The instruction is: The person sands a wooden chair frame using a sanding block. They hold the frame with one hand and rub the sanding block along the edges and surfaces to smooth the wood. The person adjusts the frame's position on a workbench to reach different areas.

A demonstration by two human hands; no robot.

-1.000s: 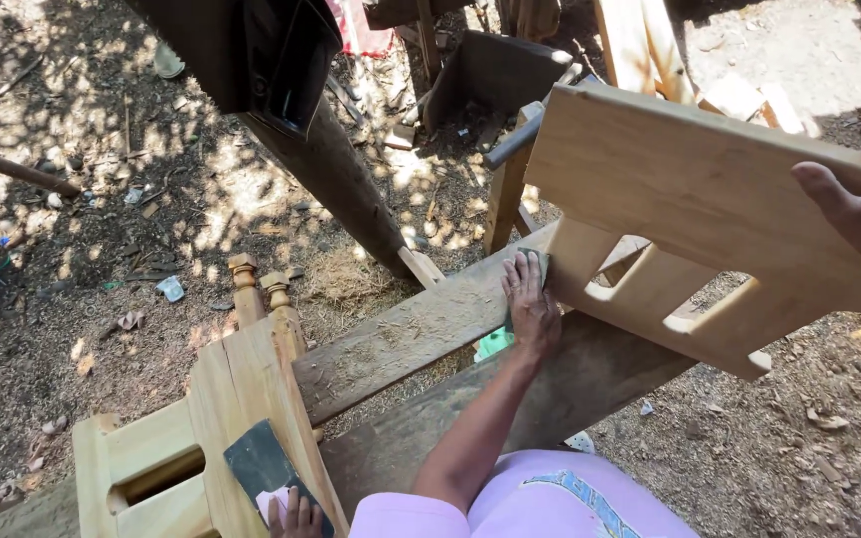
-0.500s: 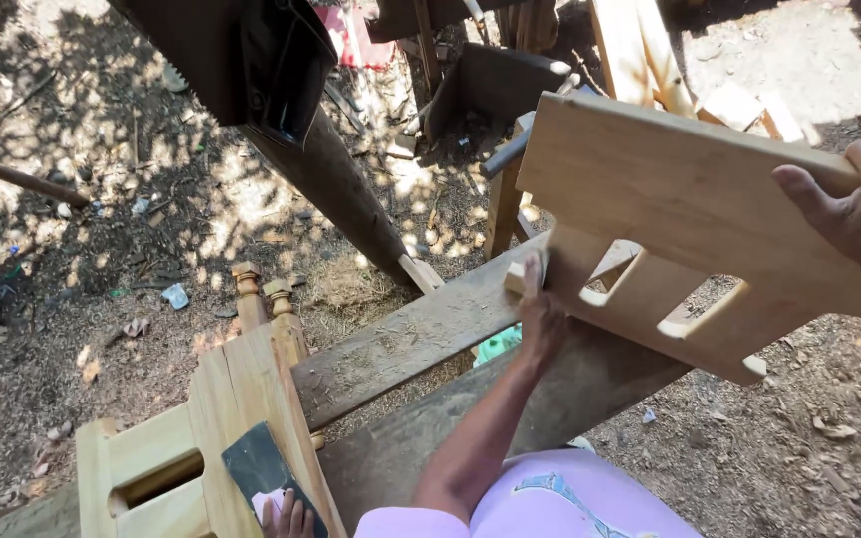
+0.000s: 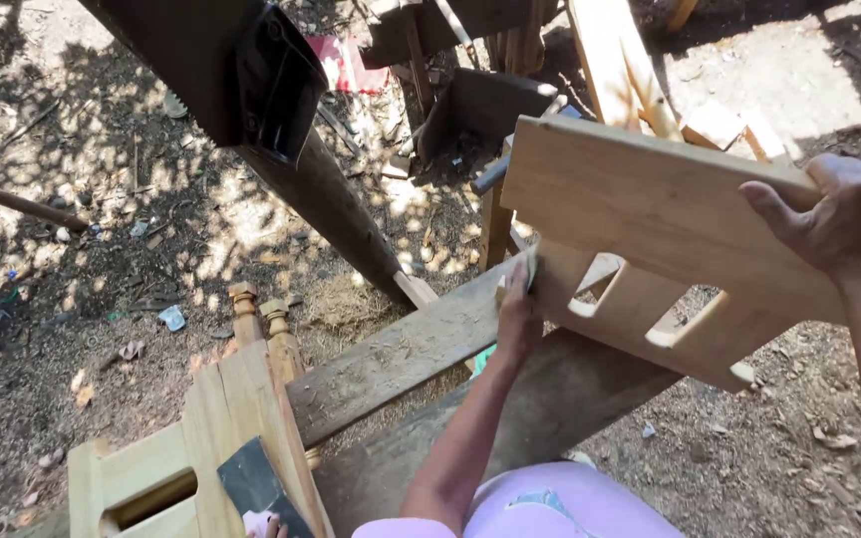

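Grip first: the person's right hand (image 3: 839, 224) is clamped over the upper right edge of a pale wooden panel (image 3: 650, 214), thumb on the near face and fingers curled over the top, holding it tilted up off the work. That panel has a broad solid upper part and two slotted openings along its lower edge, with its lower right corner hanging over the dirt.

Lower down, another arm comes up from the bottom of the view, from someone in a pale lilac garment (image 3: 560, 503). Its hand (image 3: 518, 314) presses against the panel's lower left corner and seems to hold a small piece of sandpaper there; whether the fingers are closed around it I cannot tell. Whose arm this is remains unclear, so I cannot say for sure that it is the wearer's left.

Beneath the panel lie two weathered grey planks (image 3: 401, 354), running diagonally from lower left to upper right and serving as the table. At their lower left end sits a second pale wooden frame (image 3: 216, 418) with two turned finials (image 3: 261, 319) at its top. A dark sheet of sandpaper (image 3: 251, 483) lies on it, with fingertips (image 3: 269, 526) just touching it at the bottom edge.

A dark slanted post (image 3: 341, 214) rises behind, over sawdust-strewn ground (image 3: 102, 249).
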